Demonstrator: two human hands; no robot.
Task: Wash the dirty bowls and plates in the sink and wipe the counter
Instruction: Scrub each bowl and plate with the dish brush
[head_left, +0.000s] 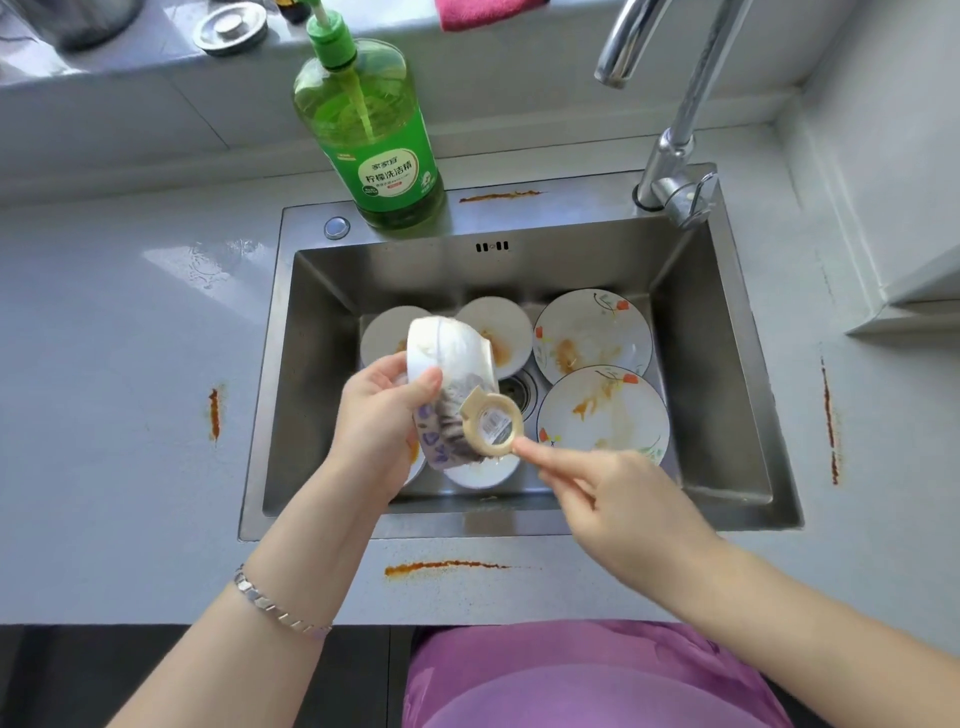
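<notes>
Over the steel sink (727, 395), my left hand (379, 415) grips a white bowl (447, 353) with a purple pattern, tilted on its side. My right hand (613, 499) pinches the beige ring handle of a scrub brush (491, 423), whose dark bristles press against the bowl. Below them in the basin lie two floral plates (592, 332) (602, 410) smeared with orange sauce. Small white dishes (498, 327) (387, 332) with orange smears lie there too, and another dish (480, 475) is partly hidden under the bowl.
A green dish-soap bottle (374, 135) stands on the sink's back rim, and the faucet (675, 145) rises at the back right with no water running. Orange streaks mark the grey counter left (214, 413), front (447, 565) and right (829, 421). A pink cloth (483, 10) lies on the back ledge.
</notes>
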